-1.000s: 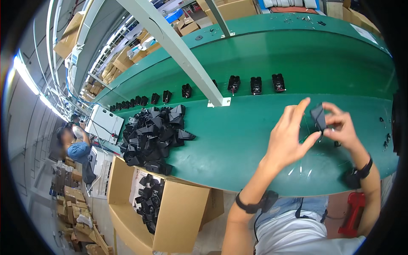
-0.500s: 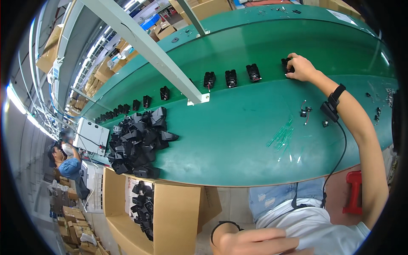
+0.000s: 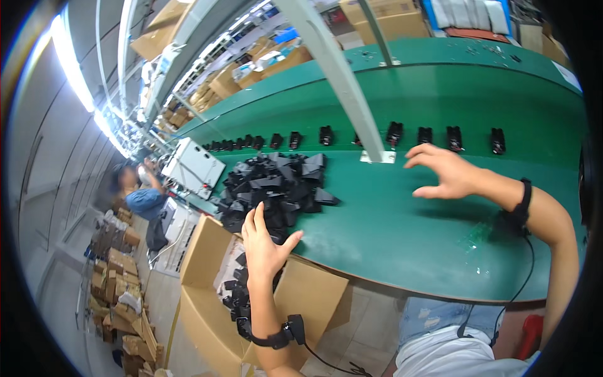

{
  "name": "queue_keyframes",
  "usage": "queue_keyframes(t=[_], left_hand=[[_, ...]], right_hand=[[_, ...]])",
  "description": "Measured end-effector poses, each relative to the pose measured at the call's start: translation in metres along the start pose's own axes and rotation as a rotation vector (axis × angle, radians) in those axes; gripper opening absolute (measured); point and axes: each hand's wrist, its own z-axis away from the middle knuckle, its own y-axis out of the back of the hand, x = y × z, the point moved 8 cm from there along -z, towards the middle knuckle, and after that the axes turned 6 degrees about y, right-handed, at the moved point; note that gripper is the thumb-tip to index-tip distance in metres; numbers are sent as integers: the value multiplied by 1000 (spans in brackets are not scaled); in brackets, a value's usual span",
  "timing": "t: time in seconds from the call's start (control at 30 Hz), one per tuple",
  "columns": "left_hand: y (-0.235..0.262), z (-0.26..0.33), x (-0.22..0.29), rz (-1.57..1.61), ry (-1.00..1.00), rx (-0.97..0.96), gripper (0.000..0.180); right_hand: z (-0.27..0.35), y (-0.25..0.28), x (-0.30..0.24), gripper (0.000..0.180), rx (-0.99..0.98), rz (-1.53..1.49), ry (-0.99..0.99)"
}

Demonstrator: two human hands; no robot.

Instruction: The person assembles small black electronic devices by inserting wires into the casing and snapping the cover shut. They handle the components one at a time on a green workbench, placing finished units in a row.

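Observation:
My left hand (image 3: 264, 245) is over the near edge of a heap of black plastic housings (image 3: 273, 182), fingers spread and nothing held. Whether a fingertip touches the heap I cannot tell. Above the green table (image 3: 370, 220), my right hand (image 3: 446, 173) hangs with thumb and fingers apart, also holding nothing. Just beyond it, a row of small black plastic units (image 3: 425, 136) stands spaced out along the sunken green channel. The rightmost black unit (image 3: 498, 141) stands beyond my right wrist.
An open cardboard box (image 3: 311, 289) with more black parts stands below the table's front edge. A grey metal post (image 3: 342, 75) rises from the table. Clear plastic strips (image 3: 477, 235) lie near my right forearm. At the left, a person in blue (image 3: 146, 200) is beside a white machine (image 3: 195, 164).
My right hand has let go of the black unit in the channel and drawn back leftward. My left hand has risen from my lap to the heap. The view has swung left.

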Motion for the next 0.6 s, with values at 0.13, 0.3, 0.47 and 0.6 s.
queue_keyframes(t=[0.13, 0.3, 0.47, 0.6], left_hand=[[-44, 9, -100, -260, 343, -173, 141], [-66, 17, -102, -325, 391, -302, 144], [-85, 1, -97, -419, 465, -454, 145], [-81, -11, -81, -574, 406, -427, 141]], right_hand=[[-134, -82, -8, 95, -64, -132, 93], [-230, -185, -23, 120, -91, -128, 24], [-231, -225, -35, 123, -35, 64, 134], [-234, -229, -31, 117, -29, 74, 151]])
